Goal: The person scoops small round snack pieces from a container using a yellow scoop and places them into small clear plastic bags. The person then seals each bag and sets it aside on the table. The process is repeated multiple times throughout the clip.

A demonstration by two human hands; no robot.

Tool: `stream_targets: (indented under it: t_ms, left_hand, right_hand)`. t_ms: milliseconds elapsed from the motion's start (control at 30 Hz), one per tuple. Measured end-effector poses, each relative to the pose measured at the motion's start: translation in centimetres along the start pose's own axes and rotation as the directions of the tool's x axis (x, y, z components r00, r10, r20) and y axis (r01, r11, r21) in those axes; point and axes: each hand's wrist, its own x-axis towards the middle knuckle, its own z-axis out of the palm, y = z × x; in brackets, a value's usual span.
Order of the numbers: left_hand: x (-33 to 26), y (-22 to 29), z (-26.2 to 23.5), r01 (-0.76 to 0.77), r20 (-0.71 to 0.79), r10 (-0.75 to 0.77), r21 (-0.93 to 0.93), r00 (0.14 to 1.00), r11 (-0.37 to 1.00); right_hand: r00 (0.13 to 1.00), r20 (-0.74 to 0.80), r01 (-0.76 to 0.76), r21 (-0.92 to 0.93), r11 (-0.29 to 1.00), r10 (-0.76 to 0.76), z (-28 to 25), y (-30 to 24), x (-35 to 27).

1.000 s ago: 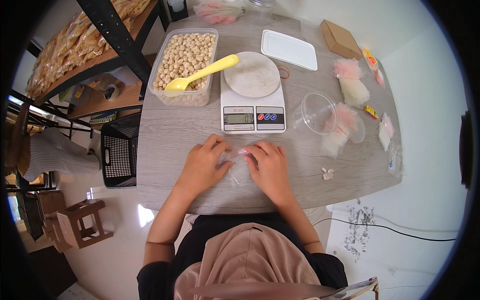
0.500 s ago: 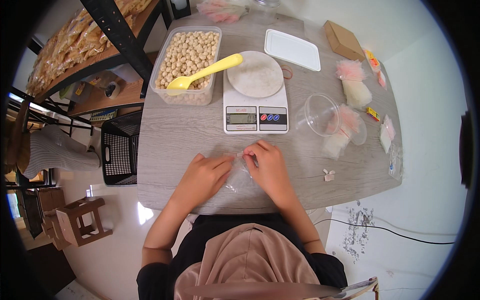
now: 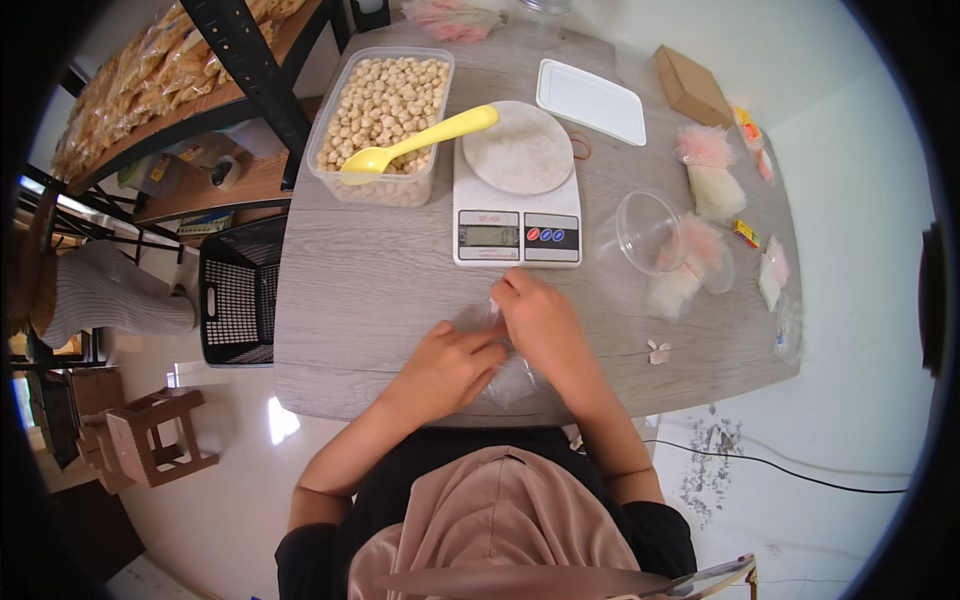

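Note:
Close to the table's near edge, my two hands work on a small clear plastic bag (image 3: pixel 512 386). My right hand (image 3: pixel 540 322) pinches its top end just below the scale. Lower and to the left, my left hand (image 3: pixel 452 372) has its fingers closed around the bag's middle. Whether anything is inside the bag is hard to make out. Straight ahead stands a white digital kitchen scale (image 3: pixel 488 250) with a bare round plate (image 3: pixel 517 150). Left of it is a clear tub (image 3: pixel 400 192) full of round beige pieces, with a yellow spoon (image 3: pixel 440 131) lying across it.
Right of the scale lie a clear plastic cup (image 3: pixel 648 235), tied bundles of plastic bags (image 3: pixel 715 180) and a small yellow box (image 3: pixel 746 234). Behind are a white lid (image 3: pixel 590 102) and a cardboard box (image 3: pixel 692 88). A black basket (image 3: pixel 240 300) and a shelf (image 3: pixel 170 135) stand on the left.
My right hand has moved up toward the scale, drawing the bag's top with it. My left hand has shifted down and slightly right along the bag.

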Motion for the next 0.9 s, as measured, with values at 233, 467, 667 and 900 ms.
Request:
stream_targets:
  t_ms: [233, 467, 667, 900]
  left_hand:
    - [-0.9, 0.3, -0.7, 0.064, -0.019, -0.063, 0.055, 0.998, 0.996]
    - [-0.7, 0.3, -0.7, 0.068, -0.045, -0.066, 0.028, 0.997, 0.997]
    - [-0.4, -0.5, -2.7, 0.147, 0.049, -0.138, -0.339, 0.989, 0.929]
    - [2.0, 0.5, -1.6, 0.096, 0.005, -0.097, -0.197, 0.995, 0.976]
  right_hand:
    - [1.000, 0.027, 0.007, -0.070, 0.998, -0.005, -0.4, -1.1, -0.9]
    - [0.988, -0.039, -0.129, 0.348, 0.928, 0.152, -2.5, 0.4, -3.8]
    - [0.802, -0.238, -0.557, 0.035, 0.830, 0.548, -8.6, 6.5, -12.5]
    - [0.615, -0.228, -0.787, -0.229, 0.573, 0.755, -7.2, 9.0, -14.9]
